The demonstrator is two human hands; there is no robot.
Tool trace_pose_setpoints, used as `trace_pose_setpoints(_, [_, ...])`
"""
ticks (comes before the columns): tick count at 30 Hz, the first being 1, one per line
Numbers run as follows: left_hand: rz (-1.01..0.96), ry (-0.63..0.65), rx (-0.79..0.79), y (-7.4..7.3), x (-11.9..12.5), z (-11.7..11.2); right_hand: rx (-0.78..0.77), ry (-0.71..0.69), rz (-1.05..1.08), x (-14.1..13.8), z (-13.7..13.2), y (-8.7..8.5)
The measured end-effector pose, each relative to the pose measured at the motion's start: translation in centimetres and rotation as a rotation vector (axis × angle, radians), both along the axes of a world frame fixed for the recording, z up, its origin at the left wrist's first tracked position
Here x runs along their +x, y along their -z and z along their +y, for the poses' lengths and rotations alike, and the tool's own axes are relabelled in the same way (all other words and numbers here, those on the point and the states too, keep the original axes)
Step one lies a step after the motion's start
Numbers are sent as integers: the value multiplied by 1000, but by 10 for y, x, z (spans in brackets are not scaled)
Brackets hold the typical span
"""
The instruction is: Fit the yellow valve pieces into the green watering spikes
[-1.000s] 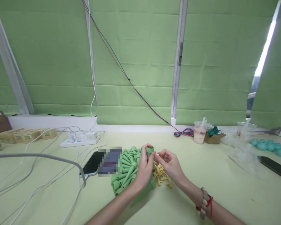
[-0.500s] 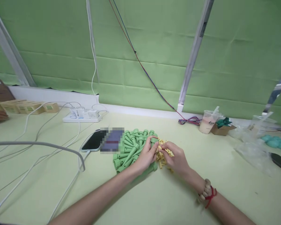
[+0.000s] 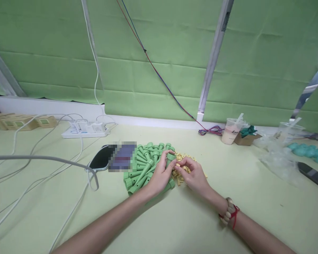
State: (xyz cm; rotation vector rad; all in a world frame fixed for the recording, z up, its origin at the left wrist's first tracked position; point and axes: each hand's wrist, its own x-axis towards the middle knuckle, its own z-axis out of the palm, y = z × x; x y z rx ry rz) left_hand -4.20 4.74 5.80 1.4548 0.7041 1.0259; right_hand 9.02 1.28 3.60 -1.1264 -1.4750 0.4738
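Note:
A heap of green plastic spikes (image 3: 141,165) lies in the middle of the pale green table (image 3: 175,225). Just right of it is a smaller pile of little yellow pieces (image 3: 181,164). My left hand (image 3: 160,174) is wrapped round one green spike (image 3: 170,157), holding it upright above the heap. My right hand (image 3: 192,174) is closed in a pinch right beside the spike's top, over the yellow pile; what its fingertips hold is too small to make out. A bead bracelet with a red cord (image 3: 229,215) sits on my right wrist.
A phone (image 3: 100,162) lies left of the heap, with white cables (image 3: 42,165) running to a power strip (image 3: 84,129). Small boxes (image 3: 18,121) line the far left. At the right stand a drink cup (image 3: 230,131), a plastic bag (image 3: 278,158), teal objects (image 3: 307,151) and another phone (image 3: 314,176).
Both hands have come down from a raised position to rest low over the piles, still close together. The view has tilted and shifted slightly.

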Motion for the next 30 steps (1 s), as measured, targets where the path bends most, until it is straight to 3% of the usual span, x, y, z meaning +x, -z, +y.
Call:
trace_pose_setpoints(2, [4,96,-18,1,1,2,138,49,-181,3,-2,-3])
trace_pose_setpoints(4, [-9,144,-16,0,1,4,174,55,-226,4,-3,-7])
trace_pose_setpoints(9, [-39,88,-41,-4,1,2,-78,-55,111,-1,0,-7])
trace_pose_setpoints(11, [-30,67,-38,-4,1,1,-99,-74,152,-3,1,-5])
trace_pose_setpoints(18, [-28,82,-43,-5,2,0,153,55,-148,-2,-3,-8])
trace_pose_setpoints(24, [5,69,1,-5,1,0,-81,4,133,0,0,-9])
trace_pose_setpoints(30, [-33,90,-10,0,2,1,-59,-3,202,2,3,-9])
